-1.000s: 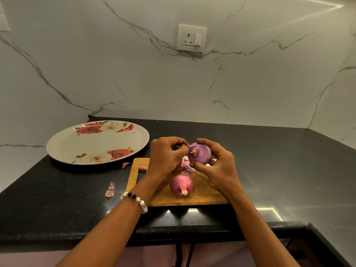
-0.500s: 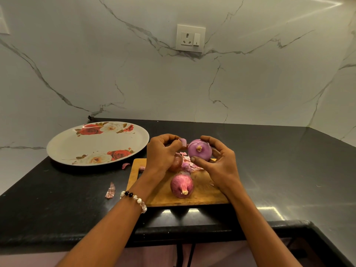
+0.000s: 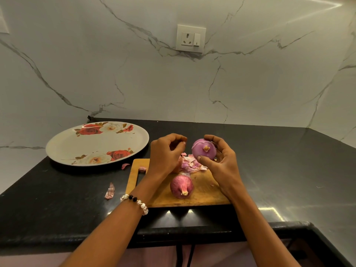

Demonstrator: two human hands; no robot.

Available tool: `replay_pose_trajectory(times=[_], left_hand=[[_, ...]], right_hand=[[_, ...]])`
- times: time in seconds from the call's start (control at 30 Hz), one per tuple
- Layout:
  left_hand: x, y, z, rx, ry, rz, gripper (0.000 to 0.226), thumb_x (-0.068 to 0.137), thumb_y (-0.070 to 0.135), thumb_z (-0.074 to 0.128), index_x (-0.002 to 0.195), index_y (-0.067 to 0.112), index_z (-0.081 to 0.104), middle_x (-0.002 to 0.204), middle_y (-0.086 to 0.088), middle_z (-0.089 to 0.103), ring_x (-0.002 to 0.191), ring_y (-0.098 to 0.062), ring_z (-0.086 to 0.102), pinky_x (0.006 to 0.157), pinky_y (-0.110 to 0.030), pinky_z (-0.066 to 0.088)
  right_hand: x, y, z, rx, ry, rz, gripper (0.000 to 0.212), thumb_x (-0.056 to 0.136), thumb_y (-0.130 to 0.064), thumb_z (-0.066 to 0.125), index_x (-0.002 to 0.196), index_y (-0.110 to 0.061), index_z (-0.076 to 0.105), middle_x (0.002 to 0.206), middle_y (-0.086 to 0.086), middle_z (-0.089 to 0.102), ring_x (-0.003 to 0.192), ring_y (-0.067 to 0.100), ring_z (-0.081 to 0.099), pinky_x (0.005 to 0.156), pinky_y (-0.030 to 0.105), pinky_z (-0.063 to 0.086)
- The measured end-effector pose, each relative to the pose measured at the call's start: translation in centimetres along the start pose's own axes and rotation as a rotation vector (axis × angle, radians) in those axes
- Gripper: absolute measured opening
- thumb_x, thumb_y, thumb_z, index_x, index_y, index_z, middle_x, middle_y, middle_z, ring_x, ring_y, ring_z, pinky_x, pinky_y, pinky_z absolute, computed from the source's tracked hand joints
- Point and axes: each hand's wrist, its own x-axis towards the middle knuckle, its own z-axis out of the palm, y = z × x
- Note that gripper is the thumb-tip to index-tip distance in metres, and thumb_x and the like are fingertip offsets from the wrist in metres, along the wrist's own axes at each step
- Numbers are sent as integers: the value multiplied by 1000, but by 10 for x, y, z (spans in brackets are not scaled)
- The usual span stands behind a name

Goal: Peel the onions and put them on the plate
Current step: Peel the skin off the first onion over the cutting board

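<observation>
Right hand: grasps the peeled onion, thumb under it at 6 o'clock, fingers curled over the top and far side from 12 to 3 o'clock. Palm faces left, forearm runs in from 5 o'clock.
Peeled onion: raised above the board's far edge, smooth pale purple. Stub end points at the camera, so its long axis runs roughly toward the viewer, tilted slightly up.
Left hand: at 9 o'clock of the peeled onion, close beside it, not touching. Fingers curled in, fingertips meeting the thumb; whether a scrap of skin sits between them cannot be told. Forearm enters from 7 o'clock, bead bracelet on the wrist.
Unpeeled onion: on the board at 6 o'clock of the left hand, clear of both hands. Reddish skin on, stem tip points toward the near edge, long axis near-far.
Peels: heap on the board's far part, under and between the hands. Three loose bits lie left of it: one on the board's handle end, two on the counter.
Plate: floral, at 10 o'clock of the board, well apart from the hands, holds no onion.
</observation>
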Motion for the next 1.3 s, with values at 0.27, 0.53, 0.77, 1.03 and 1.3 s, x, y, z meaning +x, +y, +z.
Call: replay_pose_trajectory(times=[0.27,0.53,0.77,1.03,1.3], left_hand=[[-3,2,2,-102,-208,56,37,85,23,68,119,11,64,110,-4,70,98,-11,65,80,-13,52],[-4,1,1,-33,-176,148,32,87,12,66,118,4,63,108,-11,70,93,-9,62,79,-3,46],[-5,0,3,18,-145,189,33,85,11,69,117,3,65,104,-12,71,90,-10,61,77,0,43],[-5,1,4,3,-119,127,29,84,8,68,113,4,67,103,-11,71,88,-8,61,76,-1,44],[-4,1,1,-26,-71,41,17,87,6,64,102,9,72,94,-3,72,80,-6,63,73,-5,49]], right_hand=[[0,5,0,-61,-47,-37,56,75,5,80,124,-11,58,118,-3,63,108,16,65,86,27,58],[2,8,-1,-105,-67,-51,60,71,9,80,124,-10,59,120,2,63,110,22,64,87,32,59],[1,6,1,-106,-74,-55,60,70,6,82,123,-11,61,119,1,64,110,22,65,87,35,59],[0,4,3,-107,-97,-55,60,71,0,84,125,-12,60,122,3,63,112,23,64,87,37,59],[-2,-4,5,-15,-103,-17,60,70,6,83,121,-17,60,118,0,64,109,16,65,82,24,57]])
